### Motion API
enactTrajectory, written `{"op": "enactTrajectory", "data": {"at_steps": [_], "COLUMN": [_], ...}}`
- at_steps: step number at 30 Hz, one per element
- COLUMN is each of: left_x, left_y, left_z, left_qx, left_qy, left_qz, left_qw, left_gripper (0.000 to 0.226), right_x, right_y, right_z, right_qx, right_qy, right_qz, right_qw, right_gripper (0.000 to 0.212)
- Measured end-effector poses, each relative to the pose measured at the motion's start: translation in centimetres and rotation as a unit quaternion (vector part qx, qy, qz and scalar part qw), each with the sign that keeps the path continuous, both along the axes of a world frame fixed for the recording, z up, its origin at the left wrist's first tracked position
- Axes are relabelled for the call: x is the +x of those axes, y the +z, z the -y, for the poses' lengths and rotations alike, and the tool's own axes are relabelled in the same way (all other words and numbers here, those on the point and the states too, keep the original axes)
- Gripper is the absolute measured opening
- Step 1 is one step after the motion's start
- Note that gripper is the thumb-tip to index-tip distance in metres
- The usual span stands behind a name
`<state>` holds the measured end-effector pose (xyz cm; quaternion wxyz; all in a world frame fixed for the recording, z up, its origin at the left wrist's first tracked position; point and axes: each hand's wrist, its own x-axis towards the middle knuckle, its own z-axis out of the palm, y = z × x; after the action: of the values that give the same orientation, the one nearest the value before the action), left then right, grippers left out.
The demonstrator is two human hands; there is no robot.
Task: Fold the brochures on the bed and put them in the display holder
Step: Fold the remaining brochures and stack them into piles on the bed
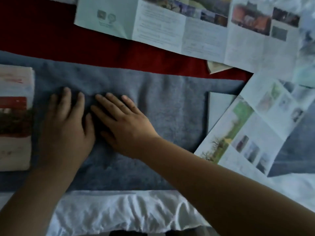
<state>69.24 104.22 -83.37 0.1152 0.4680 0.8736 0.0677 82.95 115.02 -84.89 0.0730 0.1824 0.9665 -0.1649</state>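
My left hand (66,126) and my right hand (122,123) lie flat, palms down, side by side on a grey towel (170,106) spread on the bed; neither holds anything. A long unfolded brochure (162,24) stretches across the top of the view on a red cloth (42,31). A second unfolded brochure (252,126) lies at an angle on the right, its corner over the towel's edge. At the left edge sits a folded brochure or stack (14,116) with a red and dark picture. No display holder is in view.
White crumpled bed sheet (119,212) runs along the near edge and the right side. More paper sheets (305,40) overlap at the far right. A small pale scrap (216,67) lies on the red cloth beneath the long brochure.
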Motion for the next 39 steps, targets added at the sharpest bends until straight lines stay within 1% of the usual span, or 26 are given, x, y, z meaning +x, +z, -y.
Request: {"op": "enactTrajectory", "data": {"at_steps": [3,5,8,12,15,18,20,22,26,31,35,39], "left_x": [3.2,4.8,7.0,9.0,10.1,11.5,12.8,14.1,16.3,18.3,19.0,19.4], "left_y": [-0.3,-0.3,0.5,1.4,1.5,1.1,0.5,-0.2,-1.6,-2.5,-2.6,-2.5], "left_z": [-4.6,-7.9,-13.1,-19.6,-23.2,-25.1,-24.9,-23.7,-19.9,-15.3,-12.9,-11.3], "left_qx": [-0.004,0.003,0.020,0.023,0.016,0.002,-0.017,-0.030,-0.016,-0.014,-0.017,-0.022], "left_qy": [-0.021,-0.052,-0.116,-0.166,-0.174,-0.151,-0.135,-0.137,-0.136,-0.116,-0.114,-0.112], "left_qz": [0.015,0.033,0.035,0.033,0.030,0.050,0.060,0.051,0.035,0.005,-0.005,-0.004], "left_qw": [1.000,0.998,0.992,0.985,0.984,0.987,0.989,0.989,0.990,0.993,0.993,0.993], "left_gripper": [0.057,0.058,0.064,0.063,0.060,0.060,0.061,0.064,0.065,0.061,0.061,0.062], "right_x": [4.0,6.1,8.8,12.2,14.7,16.5,17.3,18.0,19.8,21.7,22.9,23.8], "right_y": [0.0,0.6,1.8,2.2,2.1,1.8,1.6,1.6,1.6,1.4,1.1,0.8], "right_z": [-3.5,-6.0,-11.1,-17.8,-20.4,-19.7,-18.7,-17.6,-14.3,-10.3,-8.1,-7.1], "right_qx": [-0.009,-0.016,0.024,0.059,0.031,0.018,0.004,-0.008,-0.013,-0.038,-0.034,-0.009], "right_qy": [-0.077,-0.134,-0.209,-0.295,-0.305,-0.281,-0.280,-0.282,-0.274,-0.261,-0.256,-0.247], "right_qz": [-0.039,-0.046,-0.008,0.071,0.090,0.072,0.061,0.059,0.035,0.036,0.016,-0.013], "right_qw": [0.996,0.990,0.978,0.951,0.948,0.957,0.958,0.958,0.961,0.964,0.966,0.969], "right_gripper": [0.066,0.069,0.074,0.080,0.079,0.074,0.071,0.068,0.065,0.063,0.063,0.064]}}
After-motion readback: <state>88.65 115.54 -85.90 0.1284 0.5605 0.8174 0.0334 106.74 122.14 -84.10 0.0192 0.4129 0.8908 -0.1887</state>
